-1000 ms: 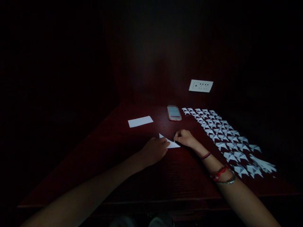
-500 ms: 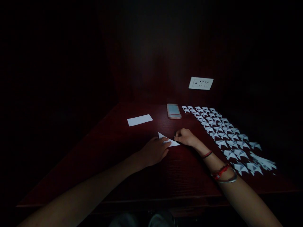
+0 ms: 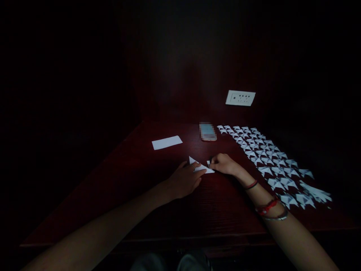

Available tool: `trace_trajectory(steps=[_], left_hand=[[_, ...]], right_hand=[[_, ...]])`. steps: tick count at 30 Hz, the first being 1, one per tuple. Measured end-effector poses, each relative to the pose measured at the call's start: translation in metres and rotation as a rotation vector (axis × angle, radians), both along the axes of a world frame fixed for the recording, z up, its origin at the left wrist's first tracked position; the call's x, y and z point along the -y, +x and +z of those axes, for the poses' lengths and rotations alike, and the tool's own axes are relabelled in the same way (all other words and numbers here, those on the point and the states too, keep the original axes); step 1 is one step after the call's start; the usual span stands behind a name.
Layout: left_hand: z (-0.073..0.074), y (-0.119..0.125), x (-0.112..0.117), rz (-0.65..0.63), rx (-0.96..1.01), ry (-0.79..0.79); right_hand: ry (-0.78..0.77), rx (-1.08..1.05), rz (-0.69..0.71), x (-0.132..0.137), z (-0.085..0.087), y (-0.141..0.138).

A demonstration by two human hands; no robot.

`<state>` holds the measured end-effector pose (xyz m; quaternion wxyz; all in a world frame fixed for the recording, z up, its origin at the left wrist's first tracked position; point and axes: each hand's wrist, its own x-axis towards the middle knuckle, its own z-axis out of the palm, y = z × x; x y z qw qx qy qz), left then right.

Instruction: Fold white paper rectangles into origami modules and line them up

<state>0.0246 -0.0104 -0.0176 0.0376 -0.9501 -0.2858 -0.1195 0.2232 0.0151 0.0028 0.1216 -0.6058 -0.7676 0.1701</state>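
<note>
A small white folded paper triangle (image 3: pixel 200 167) lies on the dark red table (image 3: pixel 214 210) between my hands. My left hand (image 3: pixel 184 180) rests flat on its left part, fingers stretched out and pressing it down. My right hand (image 3: pixel 224 164) has its fingers curled, pinching the paper's right corner, where a small flap stands up. Bracelets ring my right wrist.
Several folded white paper pieces (image 3: pixel 270 162) lie in rows on the right of the table. A flat white paper strip (image 3: pixel 167 142) lies at the back left. A phone (image 3: pixel 208 131) lies at the back middle. A white wall socket (image 3: pixel 240 98) sits above it.
My right hand has lifted a small flap at the paper's right corner. My left hand has slid slightly forward over the triangle. The view has shifted a little.
</note>
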Motion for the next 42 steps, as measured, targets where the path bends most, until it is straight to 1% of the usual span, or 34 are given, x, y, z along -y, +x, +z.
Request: trace_trajectory(steps=[3,8,12,18,21,24,30,36,38,42], left_hand=[[0.000,0.000,0.000,0.001,0.007,-0.010],[0.000,0.000,0.001,0.013,-0.005,-0.023],[0.000,0.001,0.001,0.021,-0.008,-0.022],[-0.002,0.001,0.001,0.027,0.001,-0.020],[-0.003,0.000,0.001,0.022,0.008,-0.016],[-0.003,0.000,0.001,0.024,0.009,-0.017],[-0.004,-0.001,0.002,0.032,0.011,-0.020],[-0.005,-0.002,0.002,0.036,0.021,-0.018],[-0.006,-0.002,0.002,0.039,0.022,-0.020],[-0.006,-0.002,0.001,0.042,0.027,-0.026]], right_hand=[[0.003,-0.005,-0.031,-0.001,0.000,0.004],[-0.011,-0.095,0.034,0.001,0.000,0.001],[-0.004,-0.049,0.030,0.000,-0.002,-0.004],[-0.014,-0.022,-0.021,0.000,-0.001,0.002],[-0.030,-0.047,0.009,0.001,0.001,0.004],[-0.054,-0.026,0.045,0.002,0.002,0.004],[-0.078,0.004,0.002,0.003,0.004,0.008],[-0.125,-0.035,0.070,0.004,0.004,0.011],[-0.140,-0.005,0.044,0.004,0.006,0.013],[-0.128,0.032,-0.076,0.003,0.013,0.021]])
